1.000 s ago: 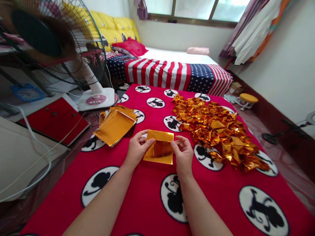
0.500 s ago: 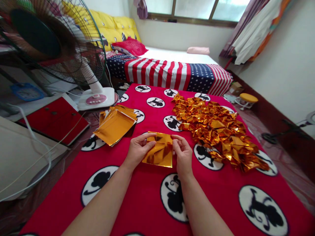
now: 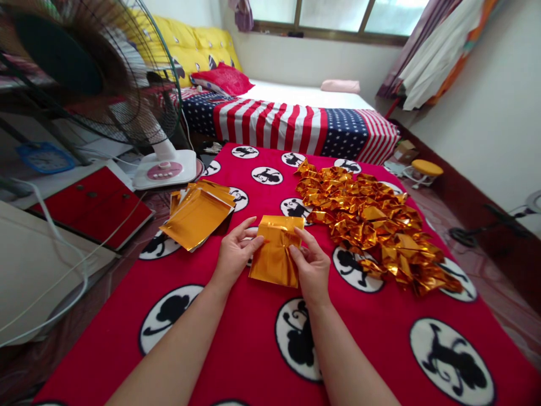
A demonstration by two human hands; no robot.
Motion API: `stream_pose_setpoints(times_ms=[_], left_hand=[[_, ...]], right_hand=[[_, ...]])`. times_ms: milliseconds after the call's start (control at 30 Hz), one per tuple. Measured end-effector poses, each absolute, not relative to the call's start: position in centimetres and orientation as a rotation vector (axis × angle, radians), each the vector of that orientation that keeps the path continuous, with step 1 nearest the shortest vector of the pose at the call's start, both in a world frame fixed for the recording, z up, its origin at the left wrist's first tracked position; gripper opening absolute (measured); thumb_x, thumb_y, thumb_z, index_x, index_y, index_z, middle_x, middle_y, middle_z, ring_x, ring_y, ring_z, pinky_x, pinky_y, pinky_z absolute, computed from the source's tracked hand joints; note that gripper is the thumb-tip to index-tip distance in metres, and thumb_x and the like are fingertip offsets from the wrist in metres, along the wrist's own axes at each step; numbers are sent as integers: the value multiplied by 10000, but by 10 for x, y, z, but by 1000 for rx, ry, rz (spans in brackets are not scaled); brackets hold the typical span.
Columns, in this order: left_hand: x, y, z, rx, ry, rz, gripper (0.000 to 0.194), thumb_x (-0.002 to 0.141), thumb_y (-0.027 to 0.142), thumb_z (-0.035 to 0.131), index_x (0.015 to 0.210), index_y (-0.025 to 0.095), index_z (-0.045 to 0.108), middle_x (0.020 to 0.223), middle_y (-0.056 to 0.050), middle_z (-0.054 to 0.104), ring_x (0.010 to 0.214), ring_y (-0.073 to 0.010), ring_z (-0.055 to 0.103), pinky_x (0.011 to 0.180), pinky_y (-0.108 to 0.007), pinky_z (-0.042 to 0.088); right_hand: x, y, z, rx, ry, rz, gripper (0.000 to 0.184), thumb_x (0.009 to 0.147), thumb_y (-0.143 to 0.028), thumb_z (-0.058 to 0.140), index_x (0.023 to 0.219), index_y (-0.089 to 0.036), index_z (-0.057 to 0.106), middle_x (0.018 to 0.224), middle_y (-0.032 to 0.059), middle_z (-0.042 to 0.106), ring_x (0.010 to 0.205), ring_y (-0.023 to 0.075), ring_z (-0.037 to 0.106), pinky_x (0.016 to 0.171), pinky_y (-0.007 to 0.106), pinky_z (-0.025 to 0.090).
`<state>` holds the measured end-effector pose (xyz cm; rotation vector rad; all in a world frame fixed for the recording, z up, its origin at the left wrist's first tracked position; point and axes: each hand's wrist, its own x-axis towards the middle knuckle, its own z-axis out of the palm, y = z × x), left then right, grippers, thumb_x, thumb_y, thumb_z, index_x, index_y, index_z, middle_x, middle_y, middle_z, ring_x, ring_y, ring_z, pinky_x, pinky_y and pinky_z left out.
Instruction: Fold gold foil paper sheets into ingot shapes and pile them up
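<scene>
A sheet of gold foil paper (image 3: 276, 256) is held up over the red cloth, creased across its upper part. My right hand (image 3: 313, 265) pinches its right edge between thumb and fingers. At the left edge, my left hand (image 3: 236, 251) has its thumb against the foil, the index finger stretched out beyond it and other fingertips partly hidden. To the left lies a loose stack of flat gold foil sheets (image 3: 200, 217). On the right spreads a heap of folded gold foil pieces (image 3: 369, 220).
The red cloth (image 3: 236, 344) with black monkey figures in white circles covers the table. A fan (image 3: 164, 166) stands at its far left. Behind is a bed with a striped cover (image 3: 274, 121). A yellow-topped stool (image 3: 426, 167) stands at right.
The held foil sheet has shifted slightly up and right and turned a little. My left index finger has lifted off its top edge; my right fingers have moved further onto it.
</scene>
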<state>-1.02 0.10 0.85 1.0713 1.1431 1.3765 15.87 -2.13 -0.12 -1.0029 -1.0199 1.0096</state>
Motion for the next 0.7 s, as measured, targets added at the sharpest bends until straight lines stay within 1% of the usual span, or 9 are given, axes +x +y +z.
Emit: stream_pose_setpoints(times_ms=[33, 100, 200, 267, 300, 367, 467, 567, 700], left_hand=[[-10, 1, 8, 1081, 1124, 1366, 723, 680, 379, 799, 1329, 164, 564, 934, -62, 731, 763, -163, 715, 662, -227, 564], [-9, 0, 6, 1132, 1104, 1349, 593, 706, 350, 780, 1255, 175, 635, 914, -53, 741, 764, -158, 707, 666, -224, 558], [-8, -2, 7, 1277, 1158, 1315, 291, 733, 297, 753, 989, 160, 765, 904, -63, 754, 736, -151, 689, 638, -209, 537], [-9, -3, 10, 1377, 1207, 1288, 186, 746, 275, 736, 877, 152, 785, 887, -74, 758, 748, -162, 688, 647, -216, 534], [-10, -3, 12, 1416, 1217, 1277, 174, 753, 270, 728, 867, 152, 787, 896, -79, 759, 773, -171, 691, 667, -225, 538], [-13, -3, 15, 1465, 1196, 1249, 203, 750, 268, 729, 908, 155, 783, 958, -91, 754, 852, -196, 696, 719, -246, 548], [-18, -2, 16, 1537, 1150, 1185, 325, 697, 255, 771, 1007, 157, 767, 1060, -106, 729, 961, -227, 684, 788, -274, 551], [-20, 0, 13, 1601, 1175, 1139, 384, 680, 221, 774, 1058, 150, 754, 1083, -114, 719, 1005, -239, 673, 847, -297, 540], [-20, 0, 9, 1568, 1221, 1108, 407, 702, 227, 754, 1101, 152, 737, 1104, -119, 725, 1003, -249, 680, 861, -325, 545]], right_hand=[[159, -21, -1, -988, -1038, 1021, 341, 804, -246, 700, 1145, -268, 701, 1269, 43, 633, 1017, 192, 654, 888, 324, 528], [159, -21, 0, -966, -1105, 1029, 273, 813, -234, 688, 1083, -250, 725, 1167, 50, 671, 1039, 202, 641, 901, 327, 516], [160, -21, 2, -976, -1225, 1002, 203, 820, -215, 676, 1010, -240, 744, 1026, 48, 687, 992, 196, 636, 886, 321, 503], [161, -20, 2, -999, -1262, 1001, 199, 804, -205, 686, 991, -240, 745, 978, 41, 680, 944, 190, 636, 850, 313, 504], [161, -19, 2, -1008, -1267, 1011, 206, 794, -202, 693, 990, -240, 744, 970, 39, 677, 938, 190, 634, 841, 311, 504], [162, -18, 1, -1009, -1250, 1050, 236, 770, -202, 710, 1001, -241, 739, 991, 41, 671, 956, 196, 630, 840, 312, 506], [163, -16, -2, -988, -1207, 1126, 291, 730, -203, 739, 1019, -243, 728, 1028, 43, 660, 983, 205, 625, 833, 313, 517], [165, -15, -5, -1006, -1203, 1156, 336, 706, -191, 752, 1037, -244, 720, 1040, 42, 657, 985, 211, 626, 834, 319, 521], [166, -15, -6, -1058, -1246, 1109, 352, 712, -178, 738, 1058, -243, 720, 1046, 44, 662, 981, 212, 627, 852, 330, 513]])
